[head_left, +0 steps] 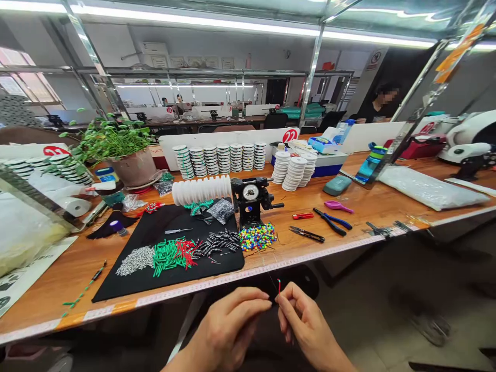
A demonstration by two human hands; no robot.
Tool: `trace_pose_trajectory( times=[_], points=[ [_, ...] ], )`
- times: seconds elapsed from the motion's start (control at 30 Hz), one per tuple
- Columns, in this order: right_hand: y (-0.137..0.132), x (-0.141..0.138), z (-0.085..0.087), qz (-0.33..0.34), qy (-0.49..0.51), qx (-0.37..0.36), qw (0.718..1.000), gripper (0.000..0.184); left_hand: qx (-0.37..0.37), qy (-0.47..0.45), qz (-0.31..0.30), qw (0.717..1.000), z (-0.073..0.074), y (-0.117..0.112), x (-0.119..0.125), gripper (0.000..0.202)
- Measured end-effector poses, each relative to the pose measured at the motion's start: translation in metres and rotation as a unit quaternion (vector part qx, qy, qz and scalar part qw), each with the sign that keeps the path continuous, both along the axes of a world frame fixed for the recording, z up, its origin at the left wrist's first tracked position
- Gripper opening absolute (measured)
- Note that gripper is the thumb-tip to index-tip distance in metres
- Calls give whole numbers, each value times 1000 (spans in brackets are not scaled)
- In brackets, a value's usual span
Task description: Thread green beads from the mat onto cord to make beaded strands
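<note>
Held item: thin dark stem (276, 285) with a red tip, too small to identify further, held up in the air just off the front edge of the counter (351, 194).
Right hand (310, 323): fingers (284, 302) closed, gripping the stem.
Left hand (228, 330): fingers (263, 302) curled together beside the stem; contact cannot be told.
Nearest work surface: black mat (143, 232), near the counter's front edge, left of centre.
Mat contents: silver tubes (134, 261), green tubes (168, 257), red tubes (187, 252) and black tubes (217, 243), in separate piles, apparently sorted by colour for easy picking.
Beside mat: coloured beads (258, 236), heaped at its right corner.
Rear of mat: hand-crank winder (250, 199) with dial, next to a white spool stack (201, 189) lying on its side.
Right of mat: blue-handled pliers (329, 221), dark-handled pliers (306, 234), red cutter (303, 216).
Back edge: rows of white spools (220, 157), upright stacks, probably kept together for storage.
Front edge: measuring tape (232, 276), fixed along the counter.
Left end: potted plant (112, 139).
Writing: "22" on white sign (290, 136).
Background: co-worker (377, 106), seated beyond the partition.
</note>
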State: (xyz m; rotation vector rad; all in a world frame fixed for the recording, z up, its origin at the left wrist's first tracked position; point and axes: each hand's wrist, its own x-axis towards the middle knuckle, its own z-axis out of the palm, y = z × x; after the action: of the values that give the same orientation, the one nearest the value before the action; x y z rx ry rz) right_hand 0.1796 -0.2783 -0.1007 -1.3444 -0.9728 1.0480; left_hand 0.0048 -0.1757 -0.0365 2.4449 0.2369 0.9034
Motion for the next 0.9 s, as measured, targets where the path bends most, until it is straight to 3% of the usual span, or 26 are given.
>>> trace_pose_trajectory(
  times=[0.17,0.27,0.33,0.43,0.5,0.6,0.67,0.73,0.83,0.9],
  points=[
    [-5,-1,10,103,-98,-2,990,40,-55,85,-67,993,-18,-9,17,66],
    [-4,-1,12,106,-143,-2,984,27,-71,132,-56,987,-26,-11,20,68],
    [-2,0,12,110,-173,1,979,21,-83,171,-19,982,-27,-13,20,61],
    [2,1,14,118,-220,-9,968,17,-100,243,21,965,-21,-15,19,33],
    [3,2,17,131,-252,-16,959,16,-56,304,36,950,-15,-15,18,20],
    [4,5,24,180,-268,-2,947,20,42,357,27,933,-4,-13,15,15],
    [6,12,32,224,-235,8,946,20,55,343,-10,938,5,-11,11,16],
    [10,19,41,273,-160,10,949,20,20,315,-38,948,17,-8,7,17],
    [20,27,48,310,-10,25,950,34,-93,284,-41,953,29,-5,0,10],
    [25,24,46,292,64,43,953,47,-179,249,-25,951,30,-4,-4,8]
  ],
)
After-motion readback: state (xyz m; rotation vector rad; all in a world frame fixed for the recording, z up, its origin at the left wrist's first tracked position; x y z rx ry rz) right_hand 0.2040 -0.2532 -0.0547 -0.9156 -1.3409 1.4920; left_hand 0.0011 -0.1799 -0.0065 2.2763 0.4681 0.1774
